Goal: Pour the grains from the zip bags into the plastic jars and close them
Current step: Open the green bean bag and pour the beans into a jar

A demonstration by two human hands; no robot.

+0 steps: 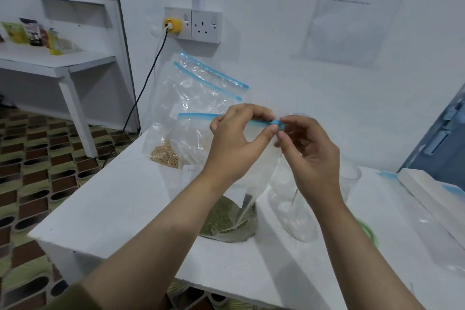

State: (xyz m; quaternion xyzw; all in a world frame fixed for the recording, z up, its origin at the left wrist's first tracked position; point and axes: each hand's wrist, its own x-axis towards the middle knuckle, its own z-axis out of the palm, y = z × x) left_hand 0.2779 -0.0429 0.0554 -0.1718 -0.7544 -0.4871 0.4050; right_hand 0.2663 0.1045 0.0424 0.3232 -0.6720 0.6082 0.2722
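- Because the seal has to open before anything pours, I have the zip bag (226,209) of green grains standing upright on the white table (120,204), so its weight keeps the grains at the bottom.
- My left hand (234,138) pinches the blue zip strip (196,116) to steady it.
- My right hand (307,151) pinches the blue slider (276,124) at the strip's end.
- I keep the empty plastic jar (299,209) just right of the bag, close for pouring.
- Behind wait two more bags (191,98), one holding tan grains.

Front zip bag (226,211) upright, green grains at bottom, blue zip strip on top. Two more bags (191,98) behind; one holds tan grains. Clear jar (297,209) right, seemingly empty.
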